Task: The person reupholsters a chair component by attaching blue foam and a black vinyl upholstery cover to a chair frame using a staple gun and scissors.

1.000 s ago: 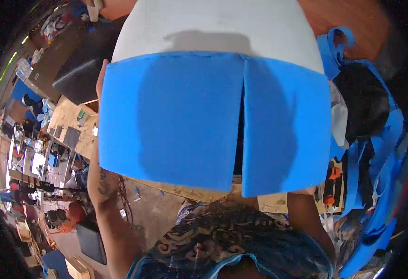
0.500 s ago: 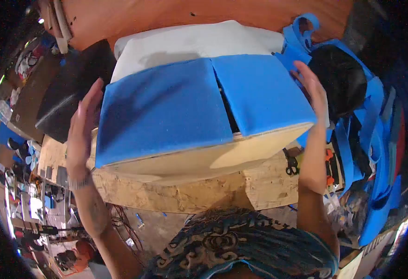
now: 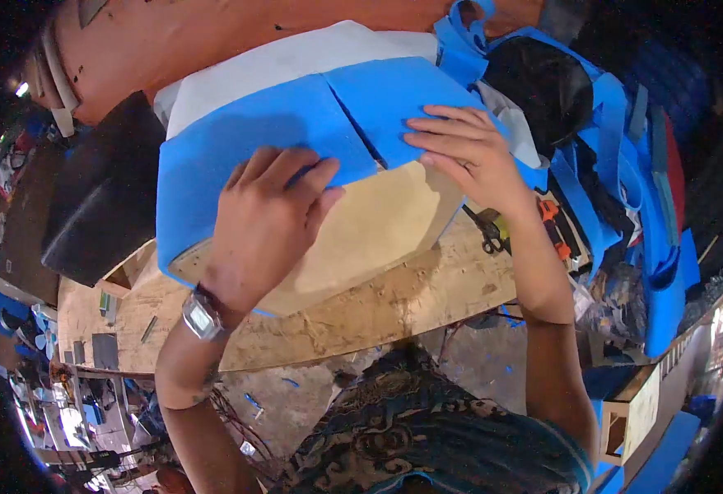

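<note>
A wooden form [image 3: 378, 222] covered on top with blue foam lies tilted before me. A narrow slit separates the wider left foam panel [image 3: 230, 148] from the right foam panel [image 3: 382, 86]. My left hand [image 3: 263, 222], with a watch [image 3: 202, 317] at its wrist, rests over the front edge of the left panel, fingers bent and thumb apart. Flat on the right panel, close to its front edge, lies my right hand [image 3: 473, 156], fingers stretched out. Behind the panels a white sheet [image 3: 296, 59] covers the back of the piece.
The piece stands on a wooden bench [image 3: 361, 317]. Scissors [image 3: 489, 230] and an orange-handled tool [image 3: 552, 222] lie at the right. Blue foam strips [image 3: 608, 156] hang around a black bundle [image 3: 540, 90]. A dark curved panel [image 3: 102, 193] stands on the left.
Both hands have moved inward from beside the piece onto the foam near its front edge. The piece now shows more of its wooden front, and the view has shifted.
</note>
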A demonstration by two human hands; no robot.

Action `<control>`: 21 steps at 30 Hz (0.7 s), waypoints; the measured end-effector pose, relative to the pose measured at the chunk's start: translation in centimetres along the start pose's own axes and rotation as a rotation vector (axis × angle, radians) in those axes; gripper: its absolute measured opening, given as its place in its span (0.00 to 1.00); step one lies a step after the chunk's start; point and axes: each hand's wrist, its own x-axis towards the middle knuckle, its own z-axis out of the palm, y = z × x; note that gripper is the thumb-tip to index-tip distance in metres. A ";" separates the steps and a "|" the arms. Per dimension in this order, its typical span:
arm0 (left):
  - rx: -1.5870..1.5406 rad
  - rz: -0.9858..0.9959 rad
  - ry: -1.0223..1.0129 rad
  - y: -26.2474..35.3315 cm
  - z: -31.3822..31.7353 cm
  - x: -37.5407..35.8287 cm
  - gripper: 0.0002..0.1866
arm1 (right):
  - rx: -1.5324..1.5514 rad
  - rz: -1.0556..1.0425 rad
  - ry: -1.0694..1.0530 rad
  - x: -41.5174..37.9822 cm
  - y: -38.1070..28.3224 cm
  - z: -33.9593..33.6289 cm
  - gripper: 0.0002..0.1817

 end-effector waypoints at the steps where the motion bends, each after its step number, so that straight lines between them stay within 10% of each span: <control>1: 0.007 -0.013 -0.007 0.3 0.1 0.1 0.12 | 0.004 0.006 0.012 -0.1 -0.1 0.1 0.13; 21: -0.056 -0.100 0.149 2.3 2.8 1.1 0.05 | 0.421 0.054 0.188 0.8 -0.6 1.7 0.08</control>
